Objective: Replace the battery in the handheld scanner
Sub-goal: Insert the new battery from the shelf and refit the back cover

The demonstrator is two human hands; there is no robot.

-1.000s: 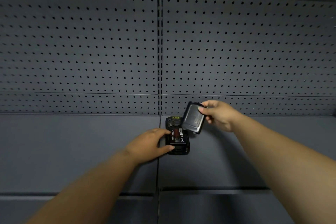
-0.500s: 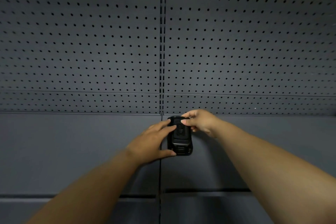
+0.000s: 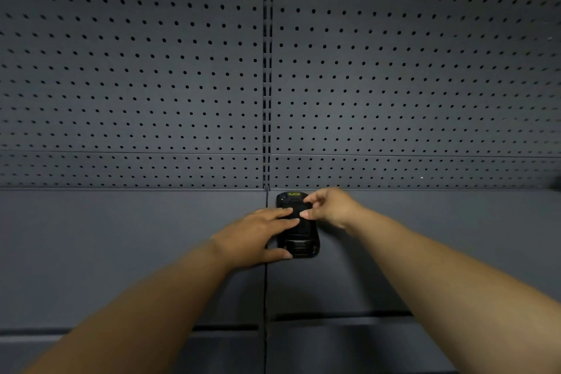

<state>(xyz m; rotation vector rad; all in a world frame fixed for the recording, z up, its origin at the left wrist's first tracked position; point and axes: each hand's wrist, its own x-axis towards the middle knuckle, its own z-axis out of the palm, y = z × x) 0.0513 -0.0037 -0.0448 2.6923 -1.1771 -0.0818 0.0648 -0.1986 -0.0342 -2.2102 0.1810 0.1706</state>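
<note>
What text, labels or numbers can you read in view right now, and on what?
None can be read.
Yellow label at the far end of the scanner: print too small and blurred.
The rest of its back, under the left hand and right hand, shows no legible marking.

Two bare forearms, no sleeves or, seemingly, jewellery — left hand (image 3: 258, 232), right hand (image 3: 329, 206) ungloved.

scanner (image 3: 299, 240) black w/ tiny yellow label on top, shelf (image 3: 121, 252) plain dark grey, pegboard (image 3: 136, 70) grey, black dot grid

Grey shelf (image 3: 121, 252); black scanner (image 3: 299, 244) lying on it.
</note>
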